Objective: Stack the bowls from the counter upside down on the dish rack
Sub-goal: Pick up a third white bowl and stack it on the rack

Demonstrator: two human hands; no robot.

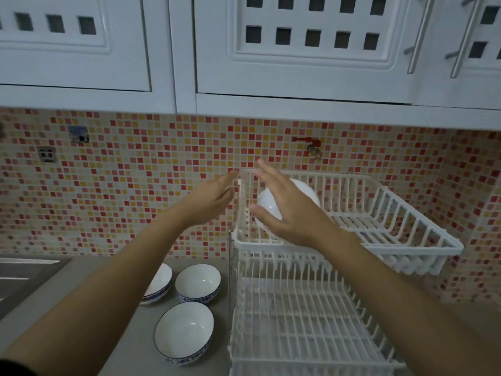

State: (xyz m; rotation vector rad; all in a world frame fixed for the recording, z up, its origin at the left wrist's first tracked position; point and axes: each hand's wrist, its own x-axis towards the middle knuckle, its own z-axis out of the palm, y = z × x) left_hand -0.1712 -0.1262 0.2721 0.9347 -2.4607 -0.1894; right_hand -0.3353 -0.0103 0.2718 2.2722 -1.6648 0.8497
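Note:
A white two-tier dish rack [406,232] stands on the grey counter at the right. In the left end of its top tier sits a white bowl [267,203], domed side up. My right hand [287,210] hovers over that bowl with fingers spread, covering part of it; I cannot tell whether it touches the bowl. My left hand [210,199] is open just left of the rack's corner, holding nothing. Three white bowls with blue patterned rims stand upright on the counter: one [199,282] at the back, one [184,332] in front, one [160,283] partly hidden behind my left forearm.
The rack's lower tier [298,316] holds nothing visible. A steel sink [24,275] lies at the far left. White wall cabinets [298,63] hang low overhead. A red tap valve [311,145] sticks out of the mosaic tile wall behind the rack.

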